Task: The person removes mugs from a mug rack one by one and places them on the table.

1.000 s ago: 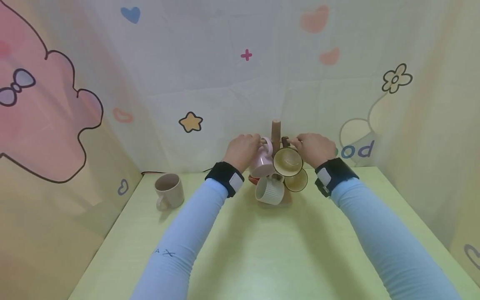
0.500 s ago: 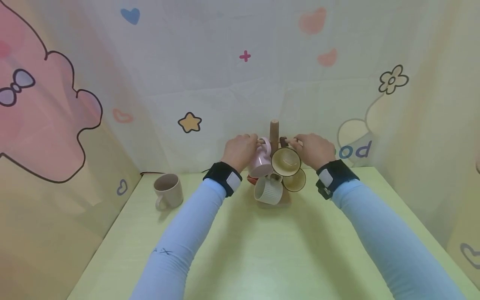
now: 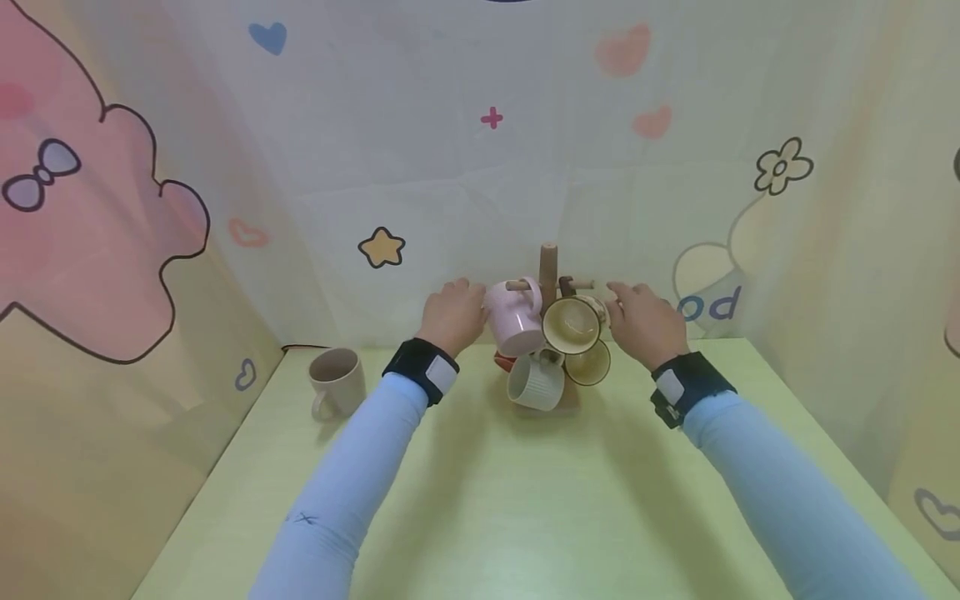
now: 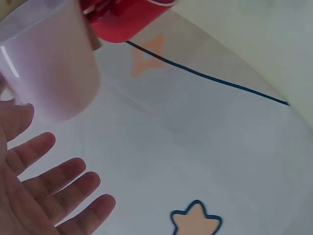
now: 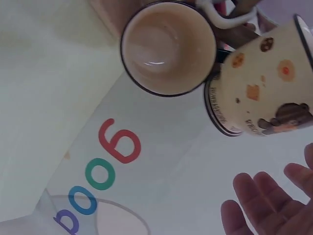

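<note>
A wooden mug tree (image 3: 548,262) stands at the back of the table with several mugs on its pegs. At its upper left hangs a pink mug (image 3: 516,321); my left hand (image 3: 453,317) is beside it, fingers spread and relaxed in the left wrist view. A cream mug (image 3: 572,325) with a dark rim hangs at the upper right, its cartoon print showing in the right wrist view. Next to that mug is my right hand (image 3: 647,325), its fingers loose and holding nothing. Below hang a white ribbed mug (image 3: 536,383), another cream mug (image 3: 588,364) and a partly hidden red mug (image 4: 122,19).
A beige mug (image 3: 337,379) stands upright on the table (image 3: 525,500) at the left, handle toward the front. Printed curtains (image 3: 450,208) enclose the back and both sides. The mug tree is close to the back edge.
Both hands have let go at the upper pegs and moved apart, the left one leftward, the right one rightward. The pink mug and the upper cream mug stay hanging, their pegs now exposed.
</note>
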Demonstrator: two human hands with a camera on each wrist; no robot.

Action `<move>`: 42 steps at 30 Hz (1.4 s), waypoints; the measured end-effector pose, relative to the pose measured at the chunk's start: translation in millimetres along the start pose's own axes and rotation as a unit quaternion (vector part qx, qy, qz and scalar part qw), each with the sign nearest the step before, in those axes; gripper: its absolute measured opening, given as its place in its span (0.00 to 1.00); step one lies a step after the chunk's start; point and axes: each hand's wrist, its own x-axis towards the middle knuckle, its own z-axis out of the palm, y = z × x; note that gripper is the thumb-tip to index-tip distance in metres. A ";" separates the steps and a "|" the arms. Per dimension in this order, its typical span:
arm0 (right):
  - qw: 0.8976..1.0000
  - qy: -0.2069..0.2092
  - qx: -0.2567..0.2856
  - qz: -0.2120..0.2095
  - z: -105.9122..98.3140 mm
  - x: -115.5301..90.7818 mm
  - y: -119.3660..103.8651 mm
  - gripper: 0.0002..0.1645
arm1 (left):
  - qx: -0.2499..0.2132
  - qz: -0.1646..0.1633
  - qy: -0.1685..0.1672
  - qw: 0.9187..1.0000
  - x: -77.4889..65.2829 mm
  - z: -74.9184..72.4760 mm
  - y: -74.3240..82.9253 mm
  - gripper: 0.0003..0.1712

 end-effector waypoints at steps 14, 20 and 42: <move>0.999 -0.026 0.030 -0.023 32.0 -12.1 16.3 0.47 | -0.057 -0.031 -0.083 0.994 -32.5 31.7 -29.9 0.39; 0.998 -0.029 0.051 -0.031 43.7 -9.9 14.8 0.57 | -0.119 -0.025 -0.123 0.985 -39.7 38.9 -32.9 0.50; 0.989 0.031 0.132 -0.049 70.3 -1.2 5.7 0.61 | -0.102 -0.031 -0.185 0.977 -56.9 52.8 -28.5 0.50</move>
